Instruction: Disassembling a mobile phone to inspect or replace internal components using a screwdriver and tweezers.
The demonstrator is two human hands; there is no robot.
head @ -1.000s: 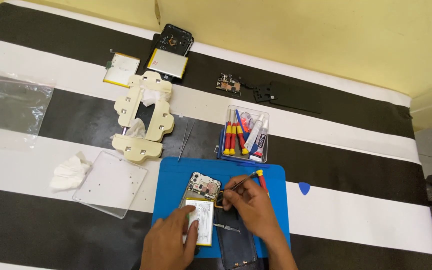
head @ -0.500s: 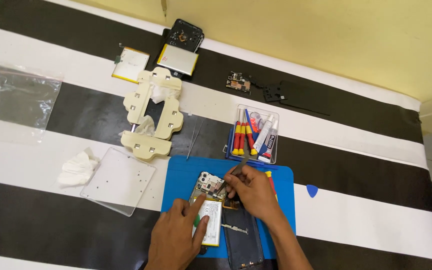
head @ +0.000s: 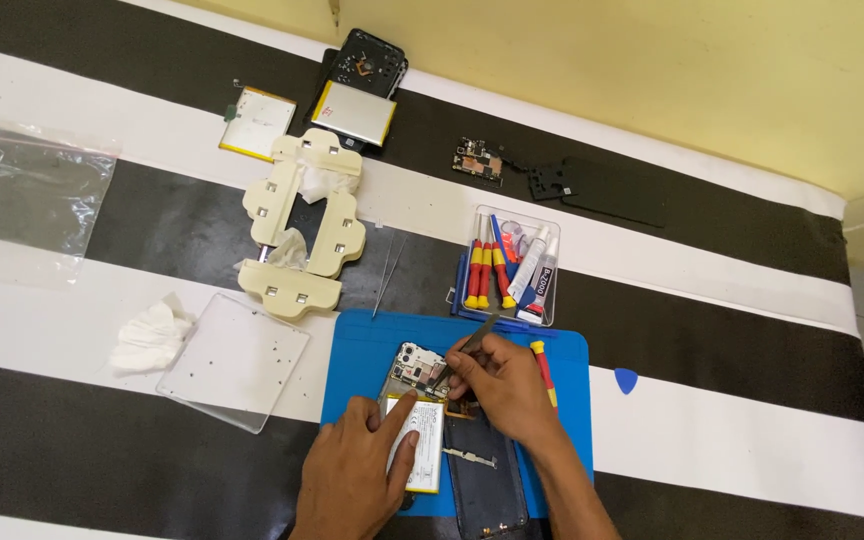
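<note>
both hands (head: 497, 385) shifted up the opened phone (head: 420, 415), right pinching slim metal tweezers (head: 467, 345)

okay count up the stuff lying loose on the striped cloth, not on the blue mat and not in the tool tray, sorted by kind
Clear plastic bag: 1
Clear plastic sheet: 1
White crumpled tissue: 1
Cream clamp jig: 1
Flat battery packs: 2
Small circuit board: 1
Black flat cover piece: 1
Blue pick: 1
Thin tweezers: 1
Total: 10
</note>
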